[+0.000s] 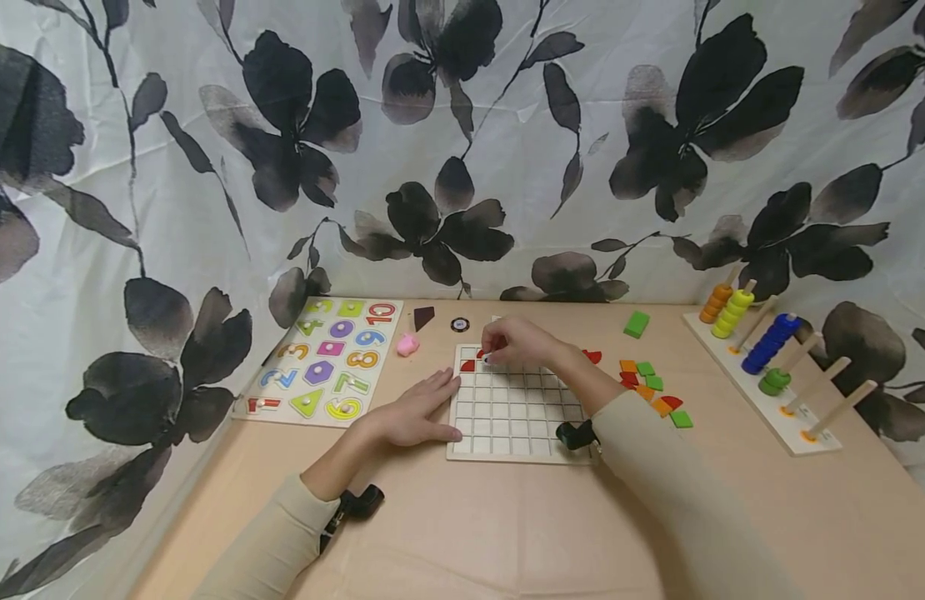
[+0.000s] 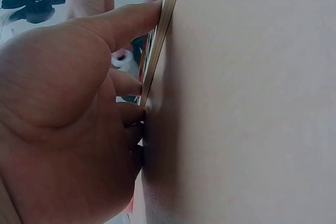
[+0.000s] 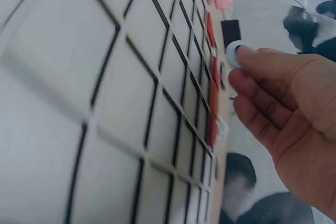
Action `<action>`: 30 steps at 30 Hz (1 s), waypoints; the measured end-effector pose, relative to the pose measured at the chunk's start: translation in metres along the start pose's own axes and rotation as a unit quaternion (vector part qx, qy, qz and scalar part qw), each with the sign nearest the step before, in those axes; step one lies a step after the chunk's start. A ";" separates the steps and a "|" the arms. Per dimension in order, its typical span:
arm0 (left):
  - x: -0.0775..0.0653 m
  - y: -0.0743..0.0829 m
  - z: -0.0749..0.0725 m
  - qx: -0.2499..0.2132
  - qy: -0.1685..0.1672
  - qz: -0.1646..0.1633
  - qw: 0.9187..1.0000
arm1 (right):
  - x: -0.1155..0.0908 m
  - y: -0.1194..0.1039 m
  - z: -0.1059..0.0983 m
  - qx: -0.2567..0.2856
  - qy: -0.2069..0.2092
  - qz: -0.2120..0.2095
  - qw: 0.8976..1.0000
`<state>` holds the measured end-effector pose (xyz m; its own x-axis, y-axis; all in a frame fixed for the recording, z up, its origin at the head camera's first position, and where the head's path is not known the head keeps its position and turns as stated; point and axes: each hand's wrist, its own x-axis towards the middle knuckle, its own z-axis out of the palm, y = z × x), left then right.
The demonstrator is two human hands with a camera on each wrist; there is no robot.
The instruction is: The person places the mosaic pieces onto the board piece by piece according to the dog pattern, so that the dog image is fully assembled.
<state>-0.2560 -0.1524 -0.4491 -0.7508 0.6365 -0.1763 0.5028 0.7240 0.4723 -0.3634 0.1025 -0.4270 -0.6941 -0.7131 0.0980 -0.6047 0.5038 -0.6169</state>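
Observation:
My right hand (image 1: 522,342) is over the far rows of a white grid board (image 1: 507,421). Thumb and fingertips pinch a small white disc (image 3: 232,54) with a dark mark, held just above the board's surface in the right wrist view. Along the far row lie red pieces (image 1: 467,366), and an orange piece (image 3: 213,94) shows among them in the right wrist view. My left hand (image 1: 417,412) rests at the board's left edge with its fingers extended, the thumb touching the edge in the left wrist view.
At left lies a number and shape puzzle board (image 1: 323,333). Behind the grid board are a pink piece (image 1: 407,344), a dark piece (image 1: 423,317) and a black-and-white disc (image 1: 460,325). Several coloured tiles (image 1: 682,419), a green block (image 1: 637,324) and a peg stand (image 1: 803,437) with rings are at right.

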 end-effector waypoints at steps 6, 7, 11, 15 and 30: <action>0.001 -0.001 0.002 -0.006 -0.003 -0.004 1.000 | 0.011 -0.002 0.015 -0.013 -0.016 -0.014 1.000; 0.001 -0.001 0.002 -0.005 -0.005 -0.007 1.000 | 0.011 -0.002 0.016 -0.018 -0.014 -0.012 1.000; 0.002 -0.003 0.003 -0.002 -0.008 -0.013 1.000 | 0.013 -0.002 0.019 -0.053 -0.011 -0.001 0.999; 0.002 -0.003 0.002 -0.004 -0.007 -0.010 1.000 | 0.014 -0.002 0.020 -0.074 -0.011 -0.003 0.997; 0.003 -0.002 0.001 -0.002 -0.006 -0.008 1.000 | 0.005 -0.001 0.023 -0.106 -0.004 -0.021 0.994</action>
<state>-0.2582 -0.1514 -0.4516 -0.7535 0.6285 -0.1931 0.4894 0.7322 0.4737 -0.3579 0.0871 -0.4438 -0.6642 -0.7390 0.1124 -0.7017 0.5647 -0.4344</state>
